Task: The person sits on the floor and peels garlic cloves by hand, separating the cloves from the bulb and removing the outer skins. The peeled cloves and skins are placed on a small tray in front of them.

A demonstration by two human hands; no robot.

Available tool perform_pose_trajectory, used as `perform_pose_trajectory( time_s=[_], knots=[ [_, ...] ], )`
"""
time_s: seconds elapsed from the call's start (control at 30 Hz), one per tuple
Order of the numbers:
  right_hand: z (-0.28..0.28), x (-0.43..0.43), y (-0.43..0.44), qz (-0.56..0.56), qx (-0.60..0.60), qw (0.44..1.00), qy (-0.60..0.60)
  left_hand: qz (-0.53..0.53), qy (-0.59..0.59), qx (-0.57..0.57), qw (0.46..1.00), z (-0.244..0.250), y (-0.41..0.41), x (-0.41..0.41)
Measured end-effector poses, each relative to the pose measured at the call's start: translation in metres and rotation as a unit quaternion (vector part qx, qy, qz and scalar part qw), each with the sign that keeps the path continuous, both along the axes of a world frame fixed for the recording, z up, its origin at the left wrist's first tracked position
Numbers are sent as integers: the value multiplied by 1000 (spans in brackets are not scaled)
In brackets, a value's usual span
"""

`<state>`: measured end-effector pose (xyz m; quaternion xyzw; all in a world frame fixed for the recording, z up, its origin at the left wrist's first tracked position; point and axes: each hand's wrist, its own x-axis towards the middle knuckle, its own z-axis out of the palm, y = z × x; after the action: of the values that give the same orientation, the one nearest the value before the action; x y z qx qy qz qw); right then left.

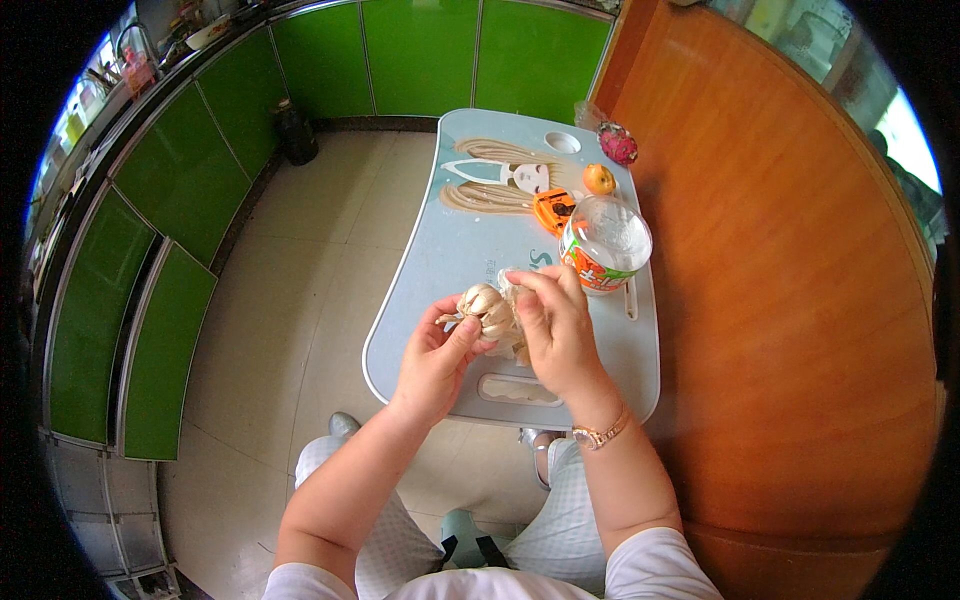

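My left hand holds a garlic bulb over the near part of a low blue-grey table, its dry stalk pointing left. Close on the bulb's right side is my right hand, fingers bent beside loose papery skin. Whether those fingers grip the skin cannot be told. More skin lies beneath the hands, partly hidden by them. Just beyond my right hand stands a clear plastic tub with a printed band.
An orange plastic object touches the tub's left side. Farther back are a yellow-orange fruit and a dragon fruit. A wooden panel rises at the right. Green cabinets and a dark bottle stand beyond the table.
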<state>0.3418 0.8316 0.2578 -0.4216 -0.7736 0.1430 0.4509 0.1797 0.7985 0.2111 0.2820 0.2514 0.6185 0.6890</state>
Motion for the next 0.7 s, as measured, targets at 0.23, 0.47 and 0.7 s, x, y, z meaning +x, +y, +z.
perform_pose_trajectory(
  time_s=[0.23, 0.47, 0.7],
  knots=[
    [10, -9, -10, 19, -46, 996, -71, 18, 130, 50, 990, 4, -2, 3],
    [8, -5, -6, 37, -147, 986, 70, 1, 97, 49, 994, 0, -2, -1],
    [-10, 6, 10, 10, -3, 1000, -27, -76, -78, -18, 994, 7, 2, -6]
  ],
)
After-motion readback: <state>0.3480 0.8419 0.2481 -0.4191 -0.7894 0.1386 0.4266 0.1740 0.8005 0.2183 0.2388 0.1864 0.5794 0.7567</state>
